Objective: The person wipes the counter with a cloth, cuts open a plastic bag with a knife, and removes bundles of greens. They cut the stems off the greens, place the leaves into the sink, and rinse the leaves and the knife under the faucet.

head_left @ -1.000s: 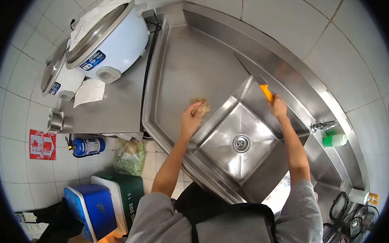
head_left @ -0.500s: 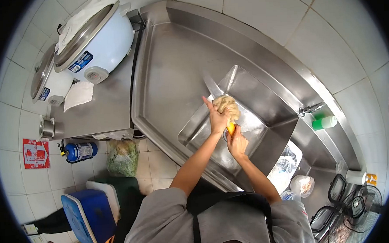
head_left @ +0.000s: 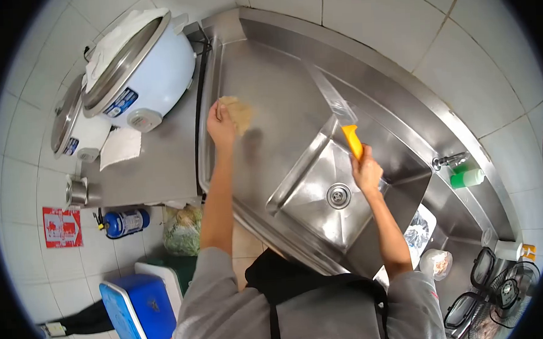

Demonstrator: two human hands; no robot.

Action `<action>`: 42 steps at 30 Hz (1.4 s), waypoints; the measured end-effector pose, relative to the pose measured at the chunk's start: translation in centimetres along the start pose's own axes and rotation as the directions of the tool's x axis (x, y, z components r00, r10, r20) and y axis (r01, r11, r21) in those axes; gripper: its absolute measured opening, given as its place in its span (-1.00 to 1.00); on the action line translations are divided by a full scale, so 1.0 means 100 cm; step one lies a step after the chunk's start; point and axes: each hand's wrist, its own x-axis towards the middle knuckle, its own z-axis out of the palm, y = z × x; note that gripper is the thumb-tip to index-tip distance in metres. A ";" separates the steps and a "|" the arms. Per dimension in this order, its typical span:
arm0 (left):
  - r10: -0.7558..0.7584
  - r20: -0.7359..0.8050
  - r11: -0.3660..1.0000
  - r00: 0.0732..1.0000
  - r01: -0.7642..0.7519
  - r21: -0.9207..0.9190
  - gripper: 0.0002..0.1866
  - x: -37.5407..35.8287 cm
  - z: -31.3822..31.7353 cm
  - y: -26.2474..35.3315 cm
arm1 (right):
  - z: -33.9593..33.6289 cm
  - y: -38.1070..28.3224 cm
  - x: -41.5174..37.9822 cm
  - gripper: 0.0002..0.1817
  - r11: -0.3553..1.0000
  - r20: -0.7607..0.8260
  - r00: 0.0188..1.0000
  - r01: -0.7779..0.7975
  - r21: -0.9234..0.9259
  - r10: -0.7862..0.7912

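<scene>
My left hand [head_left: 221,124] grips a tan cloth [head_left: 239,114] by one edge, and the cloth hangs over the left part of the steel counter [head_left: 268,85]. In my right hand [head_left: 366,170] is a large knife [head_left: 340,109], held by its yellow handle. Its long, wide blade points away from me toward the counter's back edge. The handle is over the back part of the steel sink [head_left: 322,228], whose drain shows at the bottom.
Two rice cookers [head_left: 152,84] stand on the left counter beside a white cloth [head_left: 121,147]. At the right are a tap [head_left: 450,160], a green-and-white bottle [head_left: 467,178], a plastic tub [head_left: 436,263] and a fan [head_left: 507,298]. A blue cooler [head_left: 141,311] sits at lower left.
My hands have moved apart. The left took the cloth off the knife and leftward over the counter; the right moved the knife rightward and it now shows its whole blade.
</scene>
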 end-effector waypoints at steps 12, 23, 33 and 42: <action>0.297 0.720 0.770 0.627 -0.603 0.207 -0.79 0.031 0.244 -0.050 | -0.032 -0.016 -0.024 -0.65 0.937 0.044 0.940 -0.342 0.073 0.339; -0.257 0.523 0.965 0.812 0.245 0.093 -0.60 0.205 0.175 -0.014 | -0.035 -0.045 -0.012 -0.65 0.848 0.046 0.871 -0.487 0.210 0.489; 0.305 0.479 0.703 0.823 -0.534 0.470 -0.54 0.269 0.221 -0.155 | -0.043 -0.028 -0.042 -0.64 0.777 0.035 0.781 -0.624 0.087 0.623; 0.443 0.788 0.704 0.427 -0.710 -0.012 -0.64 -0.035 0.326 -0.054 | -0.032 -0.022 -0.029 -0.52 0.854 0.006 0.854 -0.520 0.003 0.520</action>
